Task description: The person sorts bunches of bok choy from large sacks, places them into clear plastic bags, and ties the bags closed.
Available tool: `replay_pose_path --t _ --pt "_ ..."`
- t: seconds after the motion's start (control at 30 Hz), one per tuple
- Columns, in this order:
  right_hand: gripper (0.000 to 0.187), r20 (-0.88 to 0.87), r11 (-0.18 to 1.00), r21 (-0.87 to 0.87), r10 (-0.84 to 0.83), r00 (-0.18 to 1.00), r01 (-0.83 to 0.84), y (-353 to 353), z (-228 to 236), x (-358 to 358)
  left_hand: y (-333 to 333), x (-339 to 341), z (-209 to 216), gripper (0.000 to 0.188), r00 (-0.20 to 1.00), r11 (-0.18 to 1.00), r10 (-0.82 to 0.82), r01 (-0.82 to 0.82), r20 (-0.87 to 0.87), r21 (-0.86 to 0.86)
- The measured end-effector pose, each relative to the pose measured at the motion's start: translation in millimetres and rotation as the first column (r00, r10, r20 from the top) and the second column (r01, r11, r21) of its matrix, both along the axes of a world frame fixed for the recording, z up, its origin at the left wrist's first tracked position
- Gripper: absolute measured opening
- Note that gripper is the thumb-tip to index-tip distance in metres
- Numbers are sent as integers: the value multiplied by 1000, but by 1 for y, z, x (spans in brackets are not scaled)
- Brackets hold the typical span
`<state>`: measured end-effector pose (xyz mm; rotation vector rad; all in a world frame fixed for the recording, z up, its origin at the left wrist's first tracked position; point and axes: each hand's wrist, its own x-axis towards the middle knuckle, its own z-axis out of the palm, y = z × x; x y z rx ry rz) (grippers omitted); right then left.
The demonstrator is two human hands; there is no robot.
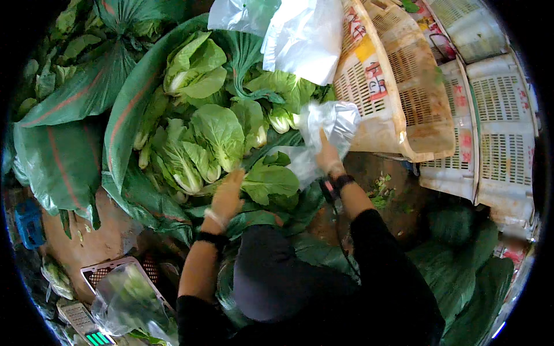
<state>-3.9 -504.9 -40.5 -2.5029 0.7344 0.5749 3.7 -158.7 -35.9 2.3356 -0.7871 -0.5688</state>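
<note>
My left hand [228, 195], slightly blurred, is closed round the base of a head of leafy greens [272, 183] whose broad leaves point to the right. A thin clear plastic bag [332, 122] is gripped in my right hand [328, 155], its index finger stretched along the film. Part of the bag hangs down beside the leaf tips. In front of both hands a big green woven sack [126, 124] lies open, full of pale-stemmed heads of greens [216, 135].
A stack of clear bags [303, 43] lies at the sack's far side. Slatted plastic crates [369, 75] stand on the right. More green sacks [55, 167] sit at the left. Lower left are a bagged bundle of greens [130, 294], a pink-rimmed basket [95, 271] and a scale [83, 320].
</note>
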Motion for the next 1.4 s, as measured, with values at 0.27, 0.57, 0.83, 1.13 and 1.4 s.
replay_pose_path --t 0.27,0.57,0.83,1.13,1.4 --pt "57 -543 980 -192 -154 825 56 -99 -19 -198 -57 3 -56 83 956 928 -219 142 197 346" --pt "29 222 966 161 164 961 -202 36 44 -15 3 -3 -13 72 862 934 297 -352 -411 -62" --pt "44 423 905 190 -426 800 381 -11 -75 71 65 -5 25 36 26 -342 -887 -707 -462 619" --pt "46 420 980 193 -46 906 -40 49 -61 72 -29 16 -16 39 330 156 26 -934 -944 -323" --pt "68 190 935 344 -156 969 83 120 -89 91 34 14 -8 59 275 -289 -14 -922 -961 -260"
